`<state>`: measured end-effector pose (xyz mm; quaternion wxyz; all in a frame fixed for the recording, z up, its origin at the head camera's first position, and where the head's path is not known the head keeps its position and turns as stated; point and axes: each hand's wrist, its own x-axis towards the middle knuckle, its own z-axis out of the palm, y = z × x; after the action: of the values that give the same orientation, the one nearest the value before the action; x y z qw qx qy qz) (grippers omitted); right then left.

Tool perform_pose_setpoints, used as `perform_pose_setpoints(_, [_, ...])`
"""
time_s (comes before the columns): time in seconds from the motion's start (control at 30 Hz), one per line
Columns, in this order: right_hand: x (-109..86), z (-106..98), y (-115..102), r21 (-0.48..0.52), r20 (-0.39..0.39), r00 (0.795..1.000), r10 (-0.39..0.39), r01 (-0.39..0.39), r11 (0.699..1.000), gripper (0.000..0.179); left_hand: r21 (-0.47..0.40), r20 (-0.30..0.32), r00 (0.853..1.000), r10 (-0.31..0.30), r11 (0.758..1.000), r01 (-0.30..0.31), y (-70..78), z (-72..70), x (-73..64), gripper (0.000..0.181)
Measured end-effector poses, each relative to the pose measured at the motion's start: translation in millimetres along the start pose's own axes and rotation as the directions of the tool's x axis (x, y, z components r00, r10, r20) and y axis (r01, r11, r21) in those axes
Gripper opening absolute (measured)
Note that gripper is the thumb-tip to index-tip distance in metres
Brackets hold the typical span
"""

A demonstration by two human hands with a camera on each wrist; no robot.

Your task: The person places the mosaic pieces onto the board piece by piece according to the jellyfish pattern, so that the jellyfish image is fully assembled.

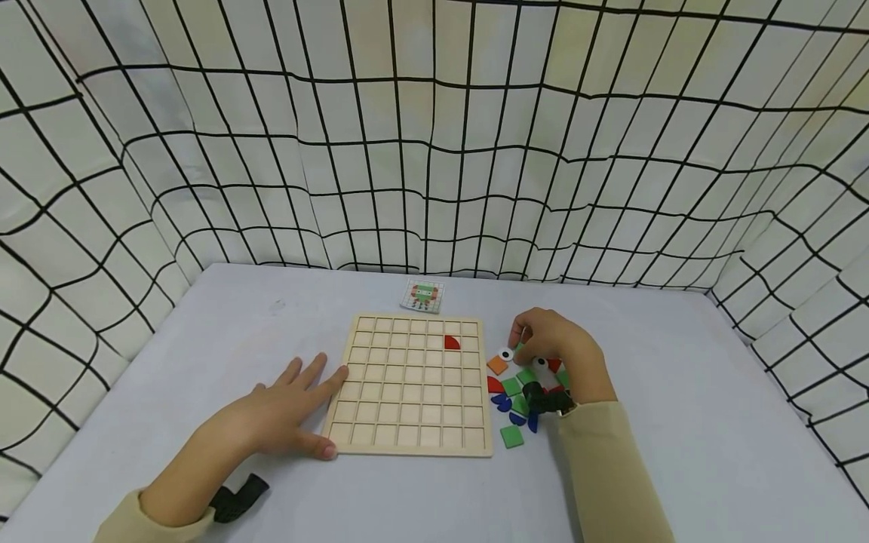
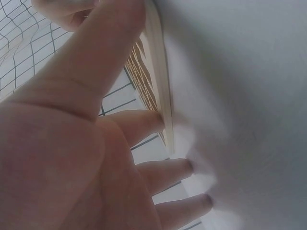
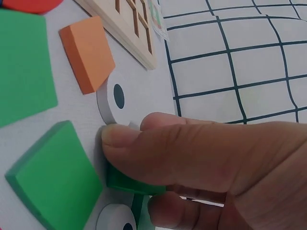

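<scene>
A square wooden grid board (image 1: 407, 455) lies on the white table, with one red quarter-circle piece (image 1: 452, 343) in an upper-right cell. My left hand (image 1: 288, 411) rests at the board's left edge with fingers spread; its thumb and index finger touch the frame (image 2: 160, 72). Right of the board, my right hand (image 1: 553, 339) bends over a loose pile of pieces. Its thumb and fingers pinch a green piece (image 3: 132, 183), mostly covered by the thumb. Beside the thumb tip is a white disc with a black dot (image 3: 115, 100). An orange piece (image 3: 87, 55) lies close by.
Several green, red and blue pieces, including a green square (image 1: 512, 437) and a blue piece (image 1: 517, 418), lie right of the board. A small pattern card (image 1: 423, 296) sits behind it. Black-lined white netting (image 1: 434, 166) surrounds the table.
</scene>
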<state>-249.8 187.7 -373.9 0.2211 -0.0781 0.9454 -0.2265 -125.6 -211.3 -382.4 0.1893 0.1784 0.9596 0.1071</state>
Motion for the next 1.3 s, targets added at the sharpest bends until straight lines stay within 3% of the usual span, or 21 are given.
perform_pose_setpoints(0.47, [-1.3, -3, -1, -0.013, -0.017, 1.0, 0.006, -0.006, 1.0, 0.018, -0.004, -0.001, 1.0, 0.004, 1.0, -0.004, -0.2, 0.3, 3.9, 0.113])
perform_pose_setpoints(0.77, [2.5, -4, -6, -0.042, -0.122, 0.989, -0.083, 0.078, 0.996, 0.013, -0.011, 0.003, 1.0, -0.003, 1.0, 0.003, -1.2, 2.5, 4.3, 0.113])
perform_pose_setpoints(1.3, [11.3, 9, -16, -0.037, -0.256, 0.956, -0.142, 0.138, 0.99, 0.019, -0.019, 0.012, 1.0, -0.007, 1.0, 0.008, -1.9, 2.6, 1.0, 0.113])
